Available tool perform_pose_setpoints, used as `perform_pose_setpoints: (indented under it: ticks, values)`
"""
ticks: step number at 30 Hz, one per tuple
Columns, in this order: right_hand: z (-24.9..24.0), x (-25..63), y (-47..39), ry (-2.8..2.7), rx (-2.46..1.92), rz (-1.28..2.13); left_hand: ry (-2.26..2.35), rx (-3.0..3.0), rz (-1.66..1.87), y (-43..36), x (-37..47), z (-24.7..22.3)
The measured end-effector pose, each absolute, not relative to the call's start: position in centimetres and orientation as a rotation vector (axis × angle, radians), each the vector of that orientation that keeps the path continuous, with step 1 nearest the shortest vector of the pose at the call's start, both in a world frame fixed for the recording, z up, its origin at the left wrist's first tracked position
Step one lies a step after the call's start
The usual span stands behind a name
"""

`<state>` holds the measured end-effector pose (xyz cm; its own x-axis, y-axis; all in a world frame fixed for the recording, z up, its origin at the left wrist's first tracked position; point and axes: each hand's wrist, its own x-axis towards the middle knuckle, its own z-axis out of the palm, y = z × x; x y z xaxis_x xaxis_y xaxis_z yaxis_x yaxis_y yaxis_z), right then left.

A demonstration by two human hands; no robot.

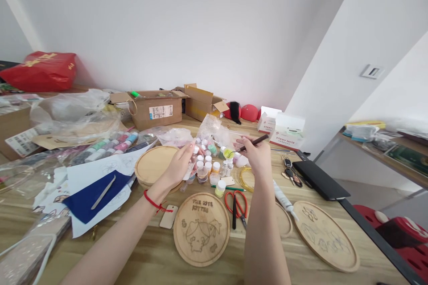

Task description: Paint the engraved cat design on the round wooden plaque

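Observation:
My left hand (181, 160), with a red cord on its wrist, is closed round a small clear bottle (191, 165) with a white cap. My right hand (253, 149) grips a dark pen-like tool (257, 140) that points down to the left, near a small yellow-green container (228, 153). Several small white-capped jars (207, 165) stand between and below the hands. Nearer to me lies a round wooden board (201, 231) with a drawn figure and lettering. Red-handled scissors (246, 205) and a black tool (234, 213) lie at its right.
Cardboard boxes (157, 110) stand at the back, beside plastic bags (70, 111). At left, tweezers (103, 192) rest on blue cloth (82, 200). Toward the right are a white tube (283, 197), another drawn board (326, 236), keys (290, 171) and a black case (319, 179).

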<state>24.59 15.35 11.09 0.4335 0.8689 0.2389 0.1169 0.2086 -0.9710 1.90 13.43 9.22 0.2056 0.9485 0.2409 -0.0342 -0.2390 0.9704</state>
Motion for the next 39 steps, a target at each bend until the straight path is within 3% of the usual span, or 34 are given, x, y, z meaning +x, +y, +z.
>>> perform_pose_setpoints:
  ticks: [32,39]
  values:
    - [10.7,24.8,15.6,-1.045,-1.306,0.642,0.8,1.328,1.282,13.9,1.7,9.4]
    - [10.9,24.5,15.2,-1.058,-1.308,0.609,0.959,1.458,1.356,13.7,1.6,9.5]
